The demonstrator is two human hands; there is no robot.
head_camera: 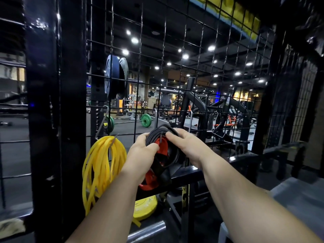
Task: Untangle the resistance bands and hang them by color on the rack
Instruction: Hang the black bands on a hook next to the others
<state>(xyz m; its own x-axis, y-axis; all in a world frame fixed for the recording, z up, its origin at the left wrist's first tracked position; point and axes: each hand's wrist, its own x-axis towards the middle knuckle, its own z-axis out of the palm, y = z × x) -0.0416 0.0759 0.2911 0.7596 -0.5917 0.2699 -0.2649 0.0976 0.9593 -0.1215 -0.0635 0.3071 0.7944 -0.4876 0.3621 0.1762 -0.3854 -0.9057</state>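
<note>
- Black bands [163, 131]: one bundled loop, held against the grid [192, 50] at about 6 o'clock of the view's centre. Long axis runs 12 to 6; the lower end hangs down in front of a red plate [150, 179].
- Left hand [140, 151]: fingers and thumb curled round the bundle's 9 o'clock side, gripping it.
- Right hand [185, 146]: fingers curled over the 2 o'clock side of the loop's top, gripping it.
- Hook [160, 140]: a thin peg showing inside the loop, just under its crown and between the two hands. The left thumb lies just beside it at 8 o'clock; the right fingertips sit at 2 o'clock.
- Key relation: the crown arches over the hook at 12 o'clock. Whether the bands bear on the hook cannot be told. Judgement: seating calls for lowering the crown toward 6 o'clock, with both hands about equally near.
- Yellow bands [103, 165]: hung on a separate hook at 9 o'clock of the hands, apart from the black bundle.
- Writing: none legible on the bands. The yellow plate [145, 206] at 6 o'clock carries faint marks, too blurred to read.
</note>
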